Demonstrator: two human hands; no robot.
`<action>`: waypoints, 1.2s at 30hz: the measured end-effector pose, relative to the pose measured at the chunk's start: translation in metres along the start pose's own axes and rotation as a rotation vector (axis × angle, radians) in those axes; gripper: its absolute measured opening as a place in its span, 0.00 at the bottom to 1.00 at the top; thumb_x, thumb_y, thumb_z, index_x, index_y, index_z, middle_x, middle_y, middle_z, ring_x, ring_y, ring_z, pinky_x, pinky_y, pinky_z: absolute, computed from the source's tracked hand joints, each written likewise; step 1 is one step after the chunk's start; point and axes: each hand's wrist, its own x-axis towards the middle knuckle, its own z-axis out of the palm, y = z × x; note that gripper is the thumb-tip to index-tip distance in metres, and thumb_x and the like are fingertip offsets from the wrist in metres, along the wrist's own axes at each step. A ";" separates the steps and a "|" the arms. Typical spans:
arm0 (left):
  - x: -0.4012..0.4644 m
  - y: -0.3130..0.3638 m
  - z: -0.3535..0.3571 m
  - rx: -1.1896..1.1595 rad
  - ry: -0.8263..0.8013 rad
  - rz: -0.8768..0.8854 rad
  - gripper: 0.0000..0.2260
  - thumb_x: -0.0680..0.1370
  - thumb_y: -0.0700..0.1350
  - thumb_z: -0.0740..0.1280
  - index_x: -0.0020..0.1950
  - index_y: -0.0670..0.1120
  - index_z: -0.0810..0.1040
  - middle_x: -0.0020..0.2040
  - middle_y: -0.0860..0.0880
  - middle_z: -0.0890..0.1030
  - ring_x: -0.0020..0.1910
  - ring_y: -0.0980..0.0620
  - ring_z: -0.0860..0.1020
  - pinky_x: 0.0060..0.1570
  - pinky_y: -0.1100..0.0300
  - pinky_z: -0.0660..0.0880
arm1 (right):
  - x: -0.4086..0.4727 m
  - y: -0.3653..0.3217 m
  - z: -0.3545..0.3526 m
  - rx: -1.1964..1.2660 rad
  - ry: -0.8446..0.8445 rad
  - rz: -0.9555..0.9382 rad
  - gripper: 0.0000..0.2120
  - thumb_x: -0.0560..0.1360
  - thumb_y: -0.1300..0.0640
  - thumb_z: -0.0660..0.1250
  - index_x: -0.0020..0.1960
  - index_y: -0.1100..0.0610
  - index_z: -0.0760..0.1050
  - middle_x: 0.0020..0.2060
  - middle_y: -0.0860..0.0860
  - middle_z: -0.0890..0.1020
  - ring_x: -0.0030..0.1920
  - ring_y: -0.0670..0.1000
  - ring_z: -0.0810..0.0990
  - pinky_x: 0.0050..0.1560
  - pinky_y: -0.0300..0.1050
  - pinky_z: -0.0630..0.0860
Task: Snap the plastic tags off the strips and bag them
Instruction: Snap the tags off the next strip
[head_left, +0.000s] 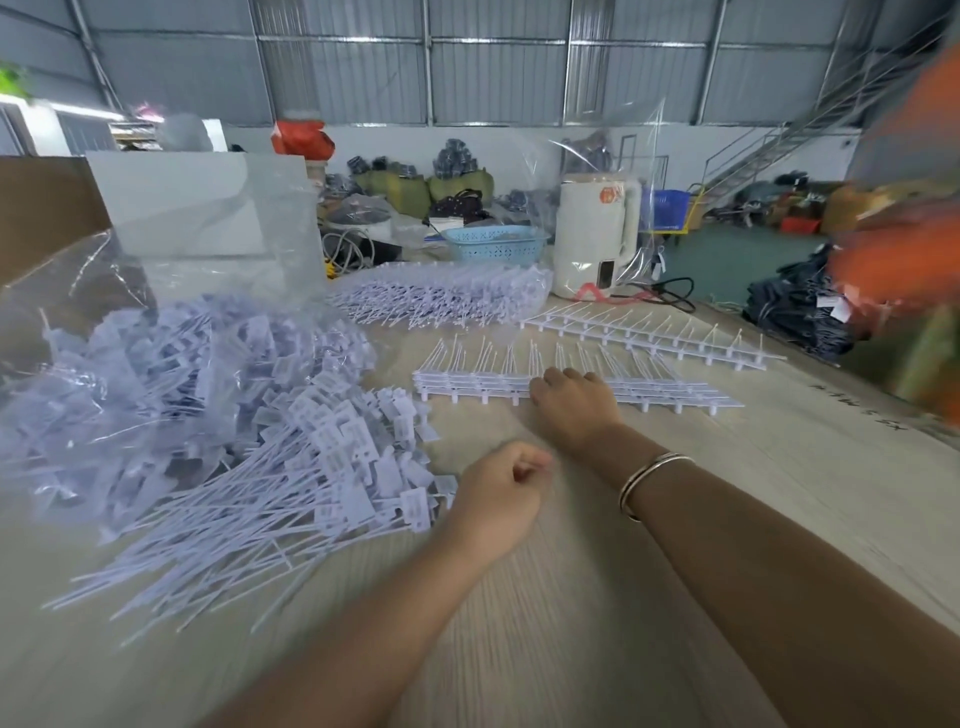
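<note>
Bare forearms, metal bangles (649, 480) on right wrist

Single head-worn wide-angle view, looking forward and down along both forearms onto surface (675, 519). Near field: left hand (498, 501), right hand (574, 405). Far field: warehouse wall, staircase. Edges curved, blurred. No second view.

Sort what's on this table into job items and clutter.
Job: stacked strips under the right hand; loose tags by the left hand; clear bag.
Clutter: kettle, blue basket, cables.
</note>
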 end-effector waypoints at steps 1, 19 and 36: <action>0.000 0.001 0.000 -0.004 0.000 -0.012 0.09 0.77 0.41 0.63 0.46 0.54 0.78 0.48 0.51 0.82 0.42 0.58 0.77 0.33 0.75 0.69 | -0.003 0.000 0.000 0.020 -0.018 0.003 0.16 0.78 0.55 0.52 0.60 0.60 0.71 0.58 0.57 0.75 0.60 0.58 0.73 0.58 0.52 0.67; -0.014 0.013 -0.010 -0.111 -0.067 -0.095 0.10 0.79 0.45 0.63 0.52 0.43 0.82 0.51 0.40 0.82 0.44 0.50 0.75 0.43 0.62 0.69 | -0.028 -0.004 -0.072 0.398 -0.213 0.001 0.11 0.77 0.49 0.59 0.37 0.51 0.67 0.40 0.50 0.73 0.43 0.53 0.73 0.43 0.48 0.72; -0.066 0.023 -0.055 -0.383 -0.337 -0.211 0.06 0.80 0.41 0.60 0.54 0.42 0.75 0.45 0.44 0.85 0.43 0.47 0.83 0.45 0.56 0.80 | -0.045 -0.032 -0.131 0.828 -0.319 0.185 0.13 0.75 0.55 0.63 0.36 0.62 0.75 0.32 0.55 0.79 0.25 0.51 0.78 0.28 0.38 0.77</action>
